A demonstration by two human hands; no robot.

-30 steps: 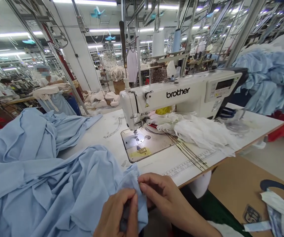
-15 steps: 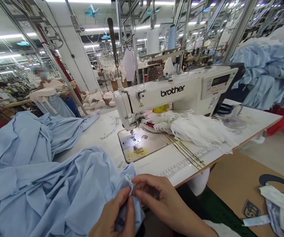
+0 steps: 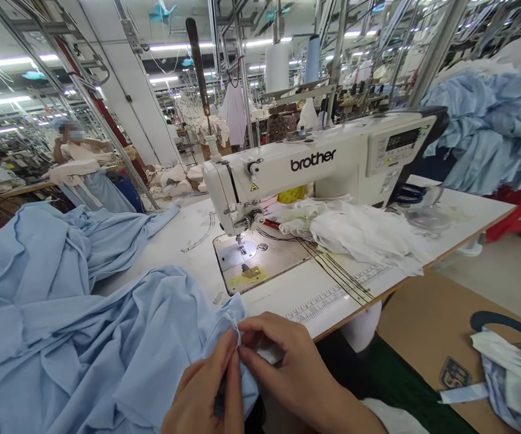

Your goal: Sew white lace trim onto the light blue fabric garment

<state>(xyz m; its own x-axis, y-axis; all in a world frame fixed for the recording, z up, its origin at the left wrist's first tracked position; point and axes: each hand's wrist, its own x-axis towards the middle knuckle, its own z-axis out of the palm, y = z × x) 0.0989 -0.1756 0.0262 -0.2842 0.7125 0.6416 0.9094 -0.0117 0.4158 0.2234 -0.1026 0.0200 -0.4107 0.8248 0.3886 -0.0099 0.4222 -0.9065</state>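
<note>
Light blue fabric (image 3: 152,337) lies in folds over the left of the table, and one edge of it runs down to my hands at the front. My left hand (image 3: 208,383) pinches that edge between thumb and forefinger. Close against it, my right hand (image 3: 290,358) has thumb and fingertips closed on the same seam edge from the right. Fingers hide the exact spot they grip. Beyond my hands stands a white sewing machine (image 3: 269,166), its lit needle area (image 3: 241,246) above a metal plate with no fabric under the foot.
Crumpled white cloth (image 3: 355,232) lies on the table (image 3: 296,313) right of the needle. Thread cones (image 3: 277,67) stand behind the machine. A cardboard box (image 3: 423,337) with cloth scraps is at lower right. Piled blue garments (image 3: 491,114) rise at far right. Another person (image 3: 75,144) works at far left.
The view has shifted slightly, so the machine sits a little further left. Both hands keep pinching the blue fabric edge, with only slight finger movement.
</note>
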